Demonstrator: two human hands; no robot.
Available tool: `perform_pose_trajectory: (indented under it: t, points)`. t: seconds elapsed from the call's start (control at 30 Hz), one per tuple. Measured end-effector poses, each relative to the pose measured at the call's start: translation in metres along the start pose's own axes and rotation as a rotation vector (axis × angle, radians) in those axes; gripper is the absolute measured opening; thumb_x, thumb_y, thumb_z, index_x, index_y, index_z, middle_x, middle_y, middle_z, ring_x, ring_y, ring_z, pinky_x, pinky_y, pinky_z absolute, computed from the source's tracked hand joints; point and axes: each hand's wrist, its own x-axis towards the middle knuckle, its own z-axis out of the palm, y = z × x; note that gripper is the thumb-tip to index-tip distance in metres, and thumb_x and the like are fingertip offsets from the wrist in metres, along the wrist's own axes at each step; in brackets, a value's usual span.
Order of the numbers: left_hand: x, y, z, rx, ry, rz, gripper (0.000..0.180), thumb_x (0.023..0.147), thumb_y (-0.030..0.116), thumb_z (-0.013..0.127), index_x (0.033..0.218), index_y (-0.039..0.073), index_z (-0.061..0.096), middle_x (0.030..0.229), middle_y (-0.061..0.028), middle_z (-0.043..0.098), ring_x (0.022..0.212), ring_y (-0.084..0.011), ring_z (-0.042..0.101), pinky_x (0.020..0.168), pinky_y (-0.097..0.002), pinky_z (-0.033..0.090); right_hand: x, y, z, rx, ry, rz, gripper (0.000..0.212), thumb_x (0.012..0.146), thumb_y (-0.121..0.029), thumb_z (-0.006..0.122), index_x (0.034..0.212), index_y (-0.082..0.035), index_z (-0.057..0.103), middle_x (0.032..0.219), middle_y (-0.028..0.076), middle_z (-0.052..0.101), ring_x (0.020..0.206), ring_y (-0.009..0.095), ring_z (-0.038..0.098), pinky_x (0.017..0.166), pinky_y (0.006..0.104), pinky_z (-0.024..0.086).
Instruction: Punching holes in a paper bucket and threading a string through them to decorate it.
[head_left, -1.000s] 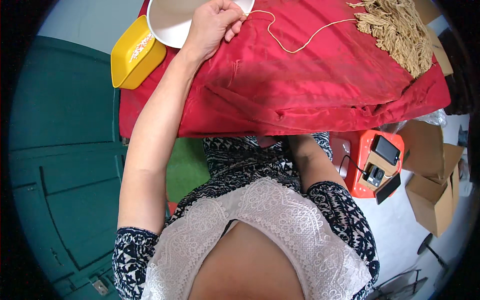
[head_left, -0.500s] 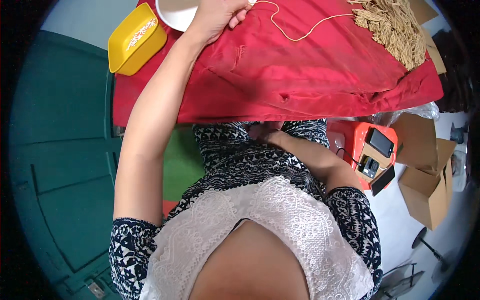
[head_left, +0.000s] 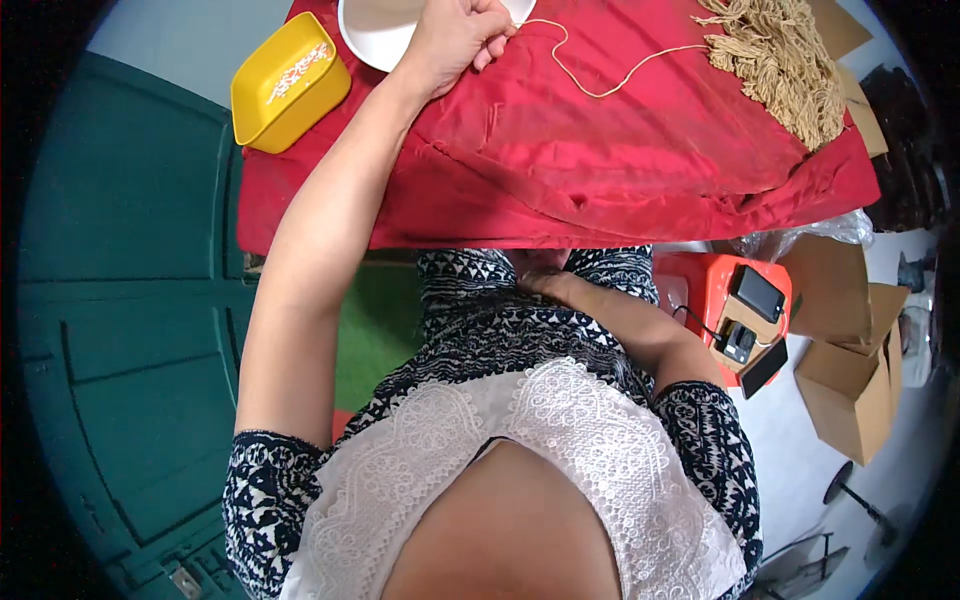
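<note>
My left hand (head_left: pixel 458 48) is over the red cloth at the far side, fingers closed in a pinch on a thin tan cord (head_left: pixel 600 95). From my fingertips the cord runs in a loose wave to the right, into a heap of tan cords (head_left: pixel 785 75) at the far right. A white bowl (head_left: pixel 368 48) stands just left of my left hand, its far part cut off by the frame. My right hand (head_left: pixel 543 277) rests in my lap at the table's near edge, its fingers mostly hidden.
A yellow tub (head_left: pixel 285 120) with small white pieces stands at the cloth's left edge. The red cloth (head_left: pixel 560 170) covers the table in folds. To my right are a red stool (head_left: pixel 705 285) carrying phone-like black devices, and open cardboard boxes (head_left: pixel 845 390). A green door (head_left: pixel 130 330) is at left.
The whole view has shifted slightly, so the table things appear a little further right and lower. My left hand keeps its pinch on the cord, and my right hand stays in my lap.
</note>
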Motion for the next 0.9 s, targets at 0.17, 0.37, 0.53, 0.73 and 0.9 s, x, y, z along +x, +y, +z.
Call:
perform_pose_trajectory:
  t: [0.17,0.37,0.53,0.73,0.9]
  points:
    - [0.002,-0.005,-0.005,-0.044,-0.034,-0.030,0.006,0.091,0.005,0.059,0.089,-0.001,0.059,0.078,-0.0083,0.064,0.057,-0.0069,0.054,0.045,-0.0191,0.040,0.007,0.004,-0.004,-0.054,-0.013,-0.024,0.037,0.081,-0.014,0.052,0.115,-0.001,0.060,0.119,0.023,0.064,0.110,0.037,0.062,0.097,0.0466,0.046]
    - [-0.002,0.001,-0.005,-0.002,-0.023,-0.023,0.006,0.091,0.004,0.059,0.090,-0.002,0.060,0.079,-0.0087,0.064,0.057,-0.0066,0.055,0.044,-0.0187,0.041,0.011,0.011,-0.009,-0.117,-0.035,-0.039,0.037,0.081,-0.015,0.053,0.115,-0.001,0.061,0.118,0.023,0.064,0.109,0.037,0.062,0.096,0.0468,0.047]
    - [-0.005,0.007,-0.007,0.014,-0.050,-0.042,0.007,0.091,0.004,0.059,0.090,-0.002,0.060,0.079,-0.0090,0.064,0.057,-0.0064,0.055,0.043,-0.0185,0.040,0.011,0.017,-0.019,-0.177,-0.051,-0.048,0.037,0.081,-0.015,0.053,0.115,-0.001,0.061,0.118,0.023,0.064,0.108,0.037,0.063,0.095,0.0469,0.047]
    - [-0.005,0.008,-0.002,-0.038,-0.039,0.004,0.007,0.088,0.003,0.056,0.085,-0.002,0.060,0.068,-0.0057,0.061,0.049,-0.0062,0.051,0.041,-0.0187,0.039,0.006,0.024,-0.030,-0.249,-0.073,-0.039,0.037,0.081,-0.015,0.054,0.114,-0.002,0.061,0.117,0.023,0.064,0.108,0.037,0.063,0.095,0.0470,0.048]
    - [-0.012,0.002,-0.010,-0.048,-0.031,0.015,0.006,0.088,0.003,0.057,0.085,-0.001,0.060,0.069,-0.0056,0.061,0.049,-0.0062,0.051,0.042,-0.0183,0.039,-0.031,-0.028,-0.162,0.092,-0.105,0.053,0.035,0.080,-0.018,0.056,0.111,-0.002,0.063,0.112,0.024,0.065,0.105,0.040,0.063,0.093,0.0487,0.048]
